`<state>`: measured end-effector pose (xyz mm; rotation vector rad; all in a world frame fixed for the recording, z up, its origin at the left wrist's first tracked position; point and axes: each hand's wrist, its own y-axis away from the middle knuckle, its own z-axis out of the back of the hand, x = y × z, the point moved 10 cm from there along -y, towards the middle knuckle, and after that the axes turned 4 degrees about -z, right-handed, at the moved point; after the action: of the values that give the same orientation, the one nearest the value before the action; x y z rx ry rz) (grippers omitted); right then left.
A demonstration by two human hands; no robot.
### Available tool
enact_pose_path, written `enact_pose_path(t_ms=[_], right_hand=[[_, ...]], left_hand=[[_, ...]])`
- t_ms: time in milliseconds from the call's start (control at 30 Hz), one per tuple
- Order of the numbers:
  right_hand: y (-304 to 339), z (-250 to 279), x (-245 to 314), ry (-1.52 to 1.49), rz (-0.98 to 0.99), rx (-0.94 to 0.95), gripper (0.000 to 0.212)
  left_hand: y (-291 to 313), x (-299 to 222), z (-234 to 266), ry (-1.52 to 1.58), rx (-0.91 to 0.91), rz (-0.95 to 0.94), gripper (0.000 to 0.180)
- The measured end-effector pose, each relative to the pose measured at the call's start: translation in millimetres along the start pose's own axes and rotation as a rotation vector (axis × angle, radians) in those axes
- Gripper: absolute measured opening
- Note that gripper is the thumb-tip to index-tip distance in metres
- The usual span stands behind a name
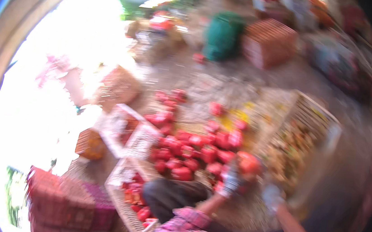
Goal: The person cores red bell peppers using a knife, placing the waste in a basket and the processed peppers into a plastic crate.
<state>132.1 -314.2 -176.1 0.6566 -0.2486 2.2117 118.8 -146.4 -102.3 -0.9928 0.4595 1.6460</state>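
Observation:
My left hand (232,180), in a pale work glove, grips an orange-red bell pepper (249,163) above the floor. To its right, and apart from it, is my gloved right hand (272,196). Motion blur smears its fingers, so whether it holds anything is unclear. Beside my left hand a heap of red bell peppers (184,151) spreads over the ground. Close to my right hand stands a pale slatted crate (317,105) with brownish-green scraps (293,150) inside.
Left of the heap are a white crate (140,140) and another white crate (117,190) holding red peppers, near my bent knee (172,198). Stacked red and purple crates (68,203) stand at lower left. Farther off are a green sack (224,36) and an orange-pink crate (269,43).

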Motion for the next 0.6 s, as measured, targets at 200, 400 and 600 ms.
enact_pose_path(t_ms=[200,400,600], right_hand=[[14,47,-29,-0.770,-0.445,0.001,0.055],[15,71,-10,-0.925,-0.426,0.042,0.061],[22,97,-19,-1.064,-0.448,0.014,0.067]], left_hand=[[16,40,-28,0.753,-0.271,0.711,0.079],[21,36,-18,0.803,-0.100,0.809,0.068],[16,35,-88,0.886,0.105,0.413,0.060]])
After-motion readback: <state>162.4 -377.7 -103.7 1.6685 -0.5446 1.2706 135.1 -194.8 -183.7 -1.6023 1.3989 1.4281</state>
